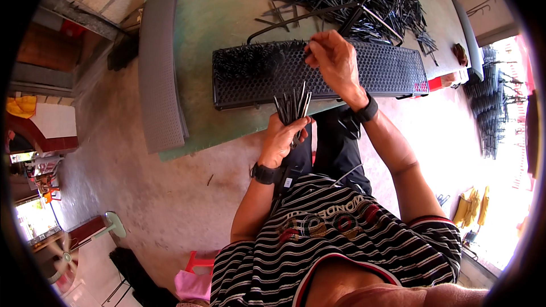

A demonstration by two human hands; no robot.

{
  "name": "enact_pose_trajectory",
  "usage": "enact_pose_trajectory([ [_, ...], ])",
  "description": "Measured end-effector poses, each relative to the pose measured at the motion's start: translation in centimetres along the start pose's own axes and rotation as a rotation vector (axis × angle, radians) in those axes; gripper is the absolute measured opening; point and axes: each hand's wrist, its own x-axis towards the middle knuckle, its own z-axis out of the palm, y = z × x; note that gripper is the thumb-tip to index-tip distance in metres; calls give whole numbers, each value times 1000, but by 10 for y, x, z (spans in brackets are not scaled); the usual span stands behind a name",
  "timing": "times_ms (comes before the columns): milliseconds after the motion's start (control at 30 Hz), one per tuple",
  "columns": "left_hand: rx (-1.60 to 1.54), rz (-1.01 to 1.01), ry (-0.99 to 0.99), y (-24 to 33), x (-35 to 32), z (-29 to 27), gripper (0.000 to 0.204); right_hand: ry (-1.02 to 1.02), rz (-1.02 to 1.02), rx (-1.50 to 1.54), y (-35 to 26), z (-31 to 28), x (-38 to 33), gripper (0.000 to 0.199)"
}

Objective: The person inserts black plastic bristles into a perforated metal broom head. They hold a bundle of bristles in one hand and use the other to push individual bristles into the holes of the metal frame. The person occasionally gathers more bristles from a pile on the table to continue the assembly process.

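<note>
My left hand [280,141] is closed round a bundle of thin black strips [293,106], their ends fanning upward just off the table's near edge. Ahead of it lies a long black panel [392,71] full of small holes. Its left part is thick with black tufts [247,61] standing out of the holes; the right part shows bare holes. Above the panel's middle, beside the tufts' edge, is my right hand [335,63], its thumb and fingers drawn together. Whatever is between those fingertips is too small to make out.
A big loose heap of black strips [369,0] covers the table's far side, with a black metal frame [347,20] over it and the panel. Grey perforated sheets [158,74] lie along the left edge of the green tabletop [199,125]. Dark racks [489,102] stand right.
</note>
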Motion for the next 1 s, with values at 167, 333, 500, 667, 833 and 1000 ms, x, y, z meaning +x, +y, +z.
enact_pose_trajectory([
  [167,-3,14,27,3,-2,-2,13,91,-299,-239,10,9,15,14],
  [333,16,23,51,10,-4,-4,13,55,-388,-345,25,15,22,14],
  [500,30,29,54,8,-2,-8,12,0,-402,-381,21,18,27,12],
  [667,26,38,61,8,-2,-7,12,-131,-535,-666,39,16,35,11],
  [833,198,61,95,3,-1,-8,13,-227,-483,-773,18,15,22,8],
  [1000,277,32,45,4,-1,-3,12,-732,-311,-375,6,7,4,21],
])
